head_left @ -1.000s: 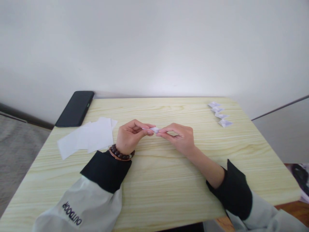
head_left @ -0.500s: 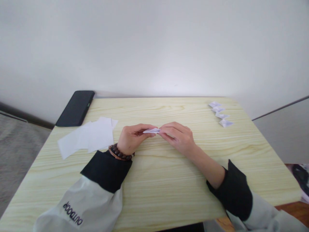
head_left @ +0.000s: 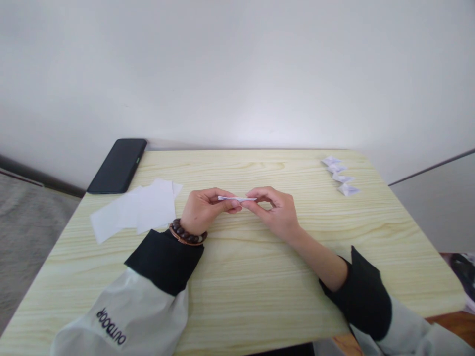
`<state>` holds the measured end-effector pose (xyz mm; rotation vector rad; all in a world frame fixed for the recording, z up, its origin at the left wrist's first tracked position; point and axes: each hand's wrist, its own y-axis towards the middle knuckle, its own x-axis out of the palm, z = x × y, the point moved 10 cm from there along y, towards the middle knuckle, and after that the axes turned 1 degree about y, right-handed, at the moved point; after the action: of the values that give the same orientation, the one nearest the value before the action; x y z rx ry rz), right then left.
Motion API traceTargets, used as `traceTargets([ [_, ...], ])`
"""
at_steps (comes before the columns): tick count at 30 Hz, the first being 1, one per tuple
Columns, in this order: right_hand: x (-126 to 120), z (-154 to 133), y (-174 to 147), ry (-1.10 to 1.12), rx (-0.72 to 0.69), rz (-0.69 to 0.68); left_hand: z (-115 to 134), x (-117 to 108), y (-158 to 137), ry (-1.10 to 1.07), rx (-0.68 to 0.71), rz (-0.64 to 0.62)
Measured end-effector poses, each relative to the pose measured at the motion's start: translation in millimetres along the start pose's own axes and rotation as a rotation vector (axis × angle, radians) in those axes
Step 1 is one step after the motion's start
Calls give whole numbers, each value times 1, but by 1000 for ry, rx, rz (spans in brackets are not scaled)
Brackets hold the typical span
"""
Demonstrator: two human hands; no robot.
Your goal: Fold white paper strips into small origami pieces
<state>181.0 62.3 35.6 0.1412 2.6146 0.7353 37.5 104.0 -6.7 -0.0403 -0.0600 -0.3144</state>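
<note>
A small folded white paper (head_left: 237,199) is held above the middle of the table, seen nearly edge-on as a thin strip. My left hand (head_left: 208,207) pinches its left part between thumb and fingers. On the other end, my right hand (head_left: 276,207) grips it with thumb below and index finger above. The fingertips hide some of the folds. Several folded white paper pieces (head_left: 348,189) stand in a slanting row at the back right. Flat white paper sheets (head_left: 156,205) lie overlapping to the left of my left hand.
A black phone (head_left: 118,165) lies at the table's back left corner. The pale wood-grain table (head_left: 256,287) meets a white wall (head_left: 237,74) at its back edge. Beyond the right edge, dark and light items (head_left: 463,272) show near the floor.
The folded paper has been tilted, so it now appears as a thinner, flatter strip. My right thumb and index finger have shifted along its right end. The row and sheets stay put.
</note>
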Motion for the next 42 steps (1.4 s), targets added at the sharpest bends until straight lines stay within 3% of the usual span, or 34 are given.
traceTargets([
  [6, 4, 12, -2, 175, 117, -15, -6, 8, -3, -113, -42, -104],
  [10, 4, 14, -2, 184, 119, -11, -7, 8, -3, -135, -39, -101],
  [13, 0, 8, 0, 122, 45, -2, -8, 6, -3, -131, -54, -68],
  [20, -5, -26, -3, -78, -324, -4, -3, 2, -5, -155, 23, -28],
  [23, -3, -31, -6, -132, -395, -30, -3, -1, -6, -184, 44, 0],
  [32, 1, -30, -13, -213, -467, -82, -4, 4, -10, -269, -13, -40],
  [42, 3, -28, -11, -239, -440, -104, 4, 7, -11, -97, 68, -59],
])
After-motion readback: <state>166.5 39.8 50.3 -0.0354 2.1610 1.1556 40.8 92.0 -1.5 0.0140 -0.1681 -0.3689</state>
